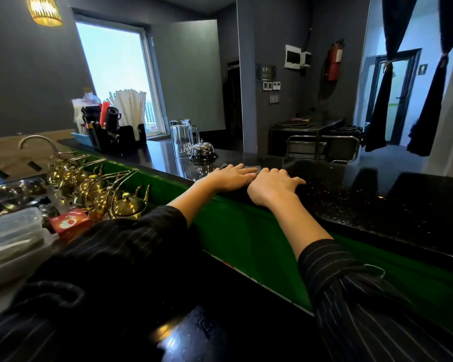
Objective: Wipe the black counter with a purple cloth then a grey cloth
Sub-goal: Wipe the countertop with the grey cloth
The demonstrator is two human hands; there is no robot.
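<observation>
A glossy black speckled counter [351, 199] runs from the far left to the right edge. Both my hands lie flat on it side by side, palms down. My left hand [230, 177] presses with straight fingers on a dark grey cloth [254, 167], of which only a strip shows beyond the fingertips. My right hand [273, 186] rests next to it with spread fingers, its thumb side against the cloth and left hand. No purple cloth is in view.
A silver call bell [204, 150] and a glass beer mug [182, 138] stand just beyond my left hand. Farther left are a caddy with straws [130, 107] and utensils. Gold teapots [97, 186] and a red box [70, 224] sit on the lower shelf behind a green panel [246, 239].
</observation>
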